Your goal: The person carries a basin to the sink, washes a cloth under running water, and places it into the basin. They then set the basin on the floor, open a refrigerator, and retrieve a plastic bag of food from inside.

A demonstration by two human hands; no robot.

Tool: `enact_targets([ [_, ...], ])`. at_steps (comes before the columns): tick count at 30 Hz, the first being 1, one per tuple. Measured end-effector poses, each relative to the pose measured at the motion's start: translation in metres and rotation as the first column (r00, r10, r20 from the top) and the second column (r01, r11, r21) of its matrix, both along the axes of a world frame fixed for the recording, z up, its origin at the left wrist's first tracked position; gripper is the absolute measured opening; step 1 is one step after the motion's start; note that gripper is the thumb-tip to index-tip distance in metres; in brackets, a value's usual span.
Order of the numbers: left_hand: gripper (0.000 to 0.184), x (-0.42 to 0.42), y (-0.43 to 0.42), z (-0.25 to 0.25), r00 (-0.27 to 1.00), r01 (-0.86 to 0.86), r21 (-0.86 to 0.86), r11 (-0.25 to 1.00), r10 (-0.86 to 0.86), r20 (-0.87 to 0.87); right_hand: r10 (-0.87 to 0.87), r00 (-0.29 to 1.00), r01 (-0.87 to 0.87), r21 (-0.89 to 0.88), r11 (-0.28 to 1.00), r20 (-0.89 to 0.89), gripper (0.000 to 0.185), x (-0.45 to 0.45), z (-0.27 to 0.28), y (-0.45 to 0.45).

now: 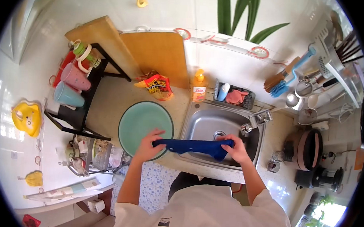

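A dark blue cloth (192, 146) is stretched sideways between my two hands, above the counter's front edge and the near part of the sink. My left hand (150, 145) grips its left end, with some fingers raised, over the near rim of a green basin (143, 124). At the other end, my right hand (236, 148) pinches the cloth, and a loose corner hangs below it over the steel sink (198, 120). The faucet (257, 120) stands at the sink's right side.
Behind the sink are an orange soap bottle (199, 88) and a caddy (248, 101) with a pink cloth. A snack bag (156, 86) lies behind the basin. At left stands a black rack (74, 113) with cups; at right, a rice cooker (304, 149).
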State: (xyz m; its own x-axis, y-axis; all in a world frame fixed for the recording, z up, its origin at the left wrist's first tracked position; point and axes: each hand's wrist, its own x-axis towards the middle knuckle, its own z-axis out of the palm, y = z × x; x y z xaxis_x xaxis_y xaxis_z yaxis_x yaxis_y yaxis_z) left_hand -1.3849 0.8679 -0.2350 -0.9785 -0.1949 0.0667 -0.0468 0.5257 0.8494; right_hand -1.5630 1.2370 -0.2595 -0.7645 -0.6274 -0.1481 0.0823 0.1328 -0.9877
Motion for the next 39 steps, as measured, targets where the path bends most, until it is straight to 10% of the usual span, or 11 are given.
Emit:
enact_targets([
  [3, 0.021, 0.026, -0.02, -0.015, 0.934, -0.344, 0.795, 0.501, 0.095, 0.344, 0.018, 0.854, 0.079, -0.164, 0.983, 0.52, 0.027, 0.019, -0.019, -0.038],
  [7, 0.027, 0.033, -0.033, -0.033, 0.789, -0.607, 0.686, 0.401, 0.411, 0.457, 0.089, 0.774, 0.032, -0.179, 0.983, 0.627, 0.027, 0.032, -0.031, -0.098],
  [12, 0.032, 0.021, -0.099, -0.053, 0.767, -0.632, 0.586, 0.506, 0.517, 0.381, -0.028, 0.811, 0.092, -0.08, 0.992, 0.585, 0.038, 0.016, -0.052, -0.18],
  [19, 0.051, 0.026, -0.112, -0.141, 0.708, -0.558, -0.241, 0.794, 0.607, 0.361, -0.079, 0.983, 0.052, 0.164, 0.985, 0.165, 0.058, -0.002, -0.127, -0.188],
  [25, 0.049, -0.009, -0.035, -0.108, 0.852, -0.518, 0.183, 0.836, 0.483, 0.203, -0.206, 0.978, 0.204, 0.302, 0.931, -0.026, 0.051, 0.023, -0.201, -0.051],
  [27, 0.046, -0.01, -0.015, -0.088, 0.91, -0.414, 0.277, 0.867, 0.39, 0.141, -0.18, 0.983, 0.157, 0.629, 0.761, -0.029, 0.043, 0.027, -0.184, -0.004],
  [39, 0.044, -0.056, 0.11, -0.055, 0.98, -0.173, 0.523, 0.835, 0.093, 0.176, -0.449, 0.869, 0.465, 0.653, 0.598, -0.207, 0.039, 0.032, -0.224, 0.135],
])
